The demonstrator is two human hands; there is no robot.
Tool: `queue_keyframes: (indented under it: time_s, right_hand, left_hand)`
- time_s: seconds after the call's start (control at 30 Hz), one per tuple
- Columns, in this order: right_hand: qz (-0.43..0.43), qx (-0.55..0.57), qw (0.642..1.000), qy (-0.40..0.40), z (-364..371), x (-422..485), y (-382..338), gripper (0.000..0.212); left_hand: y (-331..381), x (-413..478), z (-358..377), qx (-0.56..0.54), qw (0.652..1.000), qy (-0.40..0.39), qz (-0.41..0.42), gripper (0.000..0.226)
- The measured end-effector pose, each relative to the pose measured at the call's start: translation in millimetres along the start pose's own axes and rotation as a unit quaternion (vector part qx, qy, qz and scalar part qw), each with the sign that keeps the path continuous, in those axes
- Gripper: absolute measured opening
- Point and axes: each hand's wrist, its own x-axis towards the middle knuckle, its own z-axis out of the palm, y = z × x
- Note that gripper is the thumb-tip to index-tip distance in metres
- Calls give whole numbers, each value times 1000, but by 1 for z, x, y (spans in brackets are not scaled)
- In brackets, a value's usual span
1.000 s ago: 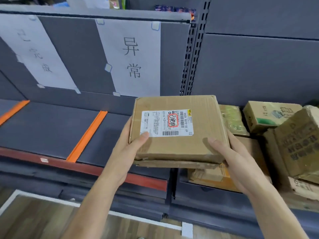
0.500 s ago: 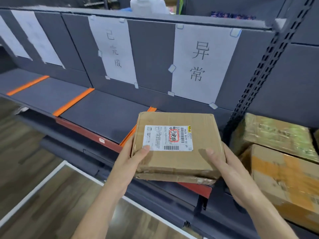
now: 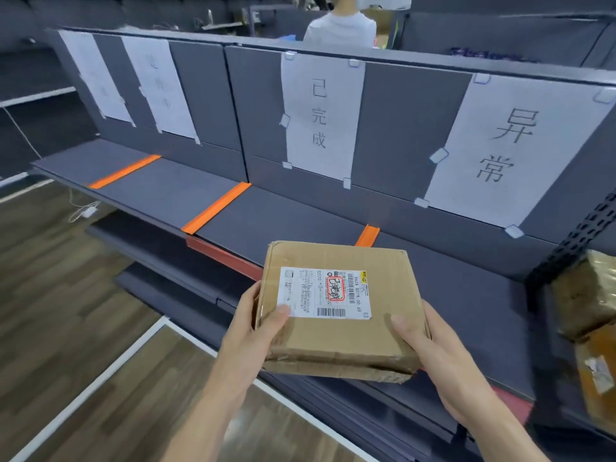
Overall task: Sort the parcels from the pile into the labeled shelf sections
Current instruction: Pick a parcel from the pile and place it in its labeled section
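Observation:
A flat brown cardboard parcel (image 3: 340, 331) with a white shipping label bearing a red-boxed handwritten mark is held level in front of the grey shelf (image 3: 283, 215). My left hand (image 3: 253, 331) grips its left edge, thumb on the label's corner. My right hand (image 3: 430, 358) grips its right edge, thumb on top. The parcel hovers over the shelf's front edge, below the paper sign 已完成 (image 3: 320, 118) and left of the sign 异常 (image 3: 510, 148). Orange dividers (image 3: 216, 208) split the shelf into sections.
At the far right lie other parcels (image 3: 593, 295) of the pile, past a perforated upright. Two more paper signs (image 3: 156, 88) hang further left. A person in a white shirt (image 3: 340, 28) stands behind the shelf. Wooden floor with a white line lies below left.
The view and the parcel have shifted left along the shelf, away from the pile. The 已完成 section is now directly ahead. Both hands keep the same grip.

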Motion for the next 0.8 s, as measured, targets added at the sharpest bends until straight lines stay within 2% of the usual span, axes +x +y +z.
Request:
queue_keyframes:
  time_s: [0.17, 0.33, 0.5, 0.63, 0.8]
  right_hand:
    - [2, -19, 1000, -20, 37, 25, -9, 37]
    - [7, -26, 998, -55, 65, 60, -11, 22]
    - [7, -17, 997, -71, 89, 109, -11, 25]
    - [10, -4, 998, -67, 96, 160, -16, 29]
    - [6, 6, 997, -71, 102, 215, -23, 26]
  left_hand:
    - [-4, 11, -40, -14, 1000, 26, -9, 43]
    - [-16, 30, -65, -38, 998, 40, -26, 43]
    - [-20, 70, -85, -27, 996, 68, -52, 52]
    - [-9, 119, -88, -22, 996, 64, -49, 46]
    - [3, 169, -89, -10, 997, 68, -46, 58]
